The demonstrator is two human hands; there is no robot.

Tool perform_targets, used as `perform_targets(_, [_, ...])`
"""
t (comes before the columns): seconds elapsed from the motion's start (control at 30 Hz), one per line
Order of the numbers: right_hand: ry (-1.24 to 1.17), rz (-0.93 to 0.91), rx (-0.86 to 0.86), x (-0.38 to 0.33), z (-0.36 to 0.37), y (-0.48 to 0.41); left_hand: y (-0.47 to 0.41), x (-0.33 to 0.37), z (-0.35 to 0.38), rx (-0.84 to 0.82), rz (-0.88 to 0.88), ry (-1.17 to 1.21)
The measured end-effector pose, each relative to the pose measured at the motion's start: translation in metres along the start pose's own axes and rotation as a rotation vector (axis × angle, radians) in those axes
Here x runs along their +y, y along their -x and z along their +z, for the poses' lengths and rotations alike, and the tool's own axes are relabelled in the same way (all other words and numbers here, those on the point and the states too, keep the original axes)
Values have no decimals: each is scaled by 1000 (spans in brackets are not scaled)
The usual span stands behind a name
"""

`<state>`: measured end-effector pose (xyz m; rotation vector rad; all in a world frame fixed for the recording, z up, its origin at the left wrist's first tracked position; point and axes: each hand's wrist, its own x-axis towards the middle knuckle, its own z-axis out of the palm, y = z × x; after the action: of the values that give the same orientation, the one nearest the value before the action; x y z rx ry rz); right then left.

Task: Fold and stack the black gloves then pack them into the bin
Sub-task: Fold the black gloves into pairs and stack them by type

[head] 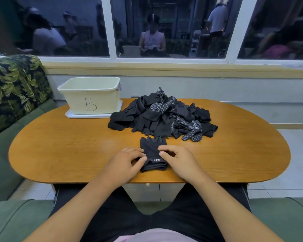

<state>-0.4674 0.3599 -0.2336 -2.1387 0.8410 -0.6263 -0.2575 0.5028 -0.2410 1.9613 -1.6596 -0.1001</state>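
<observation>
A small stack of flat black gloves lies on the wooden table near its front edge, fingers pointing away from me and cuffs toward me. My left hand pinches the left side of the cuff. My right hand pinches its right side, thumb and forefinger on the fabric. Behind the stack sits a loose pile of black gloves, some with white dotted palms. The cream bin, marked "B", stands at the table's back left on a white lid; its inside is hidden from here.
A green sofa with a leaf-print cushion runs along the left. A window with a pale sill lies behind the table. My legs are under the table's front edge, and tiled floor shows to the right.
</observation>
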Motion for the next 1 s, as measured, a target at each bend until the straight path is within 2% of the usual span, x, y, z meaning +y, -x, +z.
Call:
perform_targets(0.07, [23, 16, -8, 1, 0, -2, 2, 0, -2, -6, 5, 3])
perform_targets(0.2, [238, -53, -140, -6, 1, -4, 0, 1, -10, -47, -56, 66])
perform_targets(0.33, [398, -28, -236, -9, 5, -6, -26, 12, -24, -91, -266, 116])
perform_targets(0.43, [450, -27, -243, -11, 7, -6, -56, 21, -29, -88, -436, 10])
perform_targets(0.57, [473, -25, -250, -12, 8, -6, -85, 31, -20, -245, -558, -156])
perform_targets(0.63, [478, -27, -247, -13, 9, -5, -93, 28, -12, -279, -561, -173])
perform_targets(0.73, [456, -18, -231, -13, 9, -4, -95, 27, -2, -222, -559, -88])
perform_targets(0.9, [288, 71, -157, -18, 3, -1, -70, 37, 2, 59, -377, 120])
perform_targets(1.0, [106, 84, -128, -19, -1, -3, -57, 35, 0, 163, -235, 276])
